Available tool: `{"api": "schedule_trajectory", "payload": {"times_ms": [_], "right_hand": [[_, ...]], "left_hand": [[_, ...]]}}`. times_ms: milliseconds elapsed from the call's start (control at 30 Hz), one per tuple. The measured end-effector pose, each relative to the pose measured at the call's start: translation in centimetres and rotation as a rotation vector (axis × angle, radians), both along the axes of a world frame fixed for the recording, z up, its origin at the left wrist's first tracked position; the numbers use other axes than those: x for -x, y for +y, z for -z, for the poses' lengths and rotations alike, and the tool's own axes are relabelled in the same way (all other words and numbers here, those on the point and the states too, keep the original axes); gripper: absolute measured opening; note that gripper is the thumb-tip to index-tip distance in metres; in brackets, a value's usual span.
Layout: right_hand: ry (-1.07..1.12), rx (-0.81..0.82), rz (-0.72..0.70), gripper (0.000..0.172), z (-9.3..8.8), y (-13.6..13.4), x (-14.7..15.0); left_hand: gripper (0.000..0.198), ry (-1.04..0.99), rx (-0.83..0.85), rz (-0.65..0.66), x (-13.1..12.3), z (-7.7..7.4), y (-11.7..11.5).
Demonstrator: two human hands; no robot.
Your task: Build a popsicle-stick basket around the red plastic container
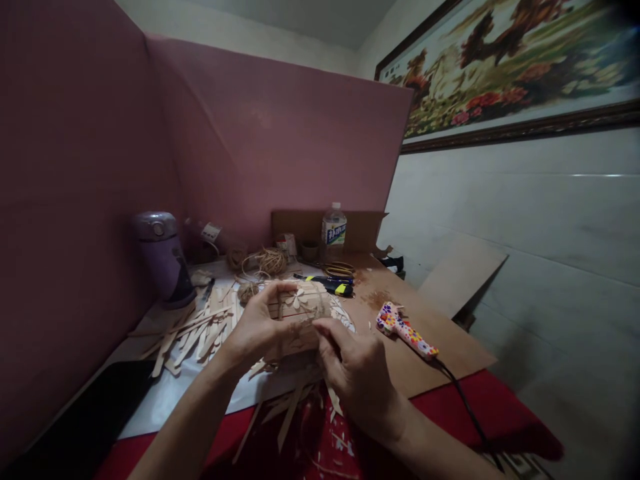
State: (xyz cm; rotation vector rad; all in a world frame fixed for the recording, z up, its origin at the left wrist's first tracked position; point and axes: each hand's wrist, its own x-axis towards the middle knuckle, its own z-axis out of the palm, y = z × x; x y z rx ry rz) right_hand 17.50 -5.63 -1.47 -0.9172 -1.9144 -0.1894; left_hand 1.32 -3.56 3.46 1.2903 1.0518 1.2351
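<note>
- The cylinder (308, 305), made of thin wooden slats with twine (281, 309) round it and a pale flower (297, 298) on its side, is held up over the front of the white sheet (173, 403).
- It looks light and stiff along the slats, with dry wood that should not slip; the joints and flower are probably fragile under a hard squeeze.
- The safest hold seems to be round the body, clear of the flower.
- The left hand (260, 319) grips its left end, thumb on the near side, fingers over the top; the flower sits just beyond the fingertips.
- The right hand (357, 363) has its fingers closed in a pinch at the lower right end; I cannot tell what lies between them.
</note>
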Motion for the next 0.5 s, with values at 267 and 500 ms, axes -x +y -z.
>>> {"api": "schedule_trajectory", "payload": {"times_ms": [267, 500], "right_hand": [[-0.359, -0.145, 0.152, 0.016, -1.2, 1.8, -0.2], [-0.696, -0.118, 0.165, 0.013, -2.9, 2.1, -0.6]], "left_hand": [[0.058, -0.030, -0.019, -0.013, -0.2, 0.0, 0.0], [0.058, -0.008, 0.003, -0.037, -0.4, -0.4, -0.3]]}}
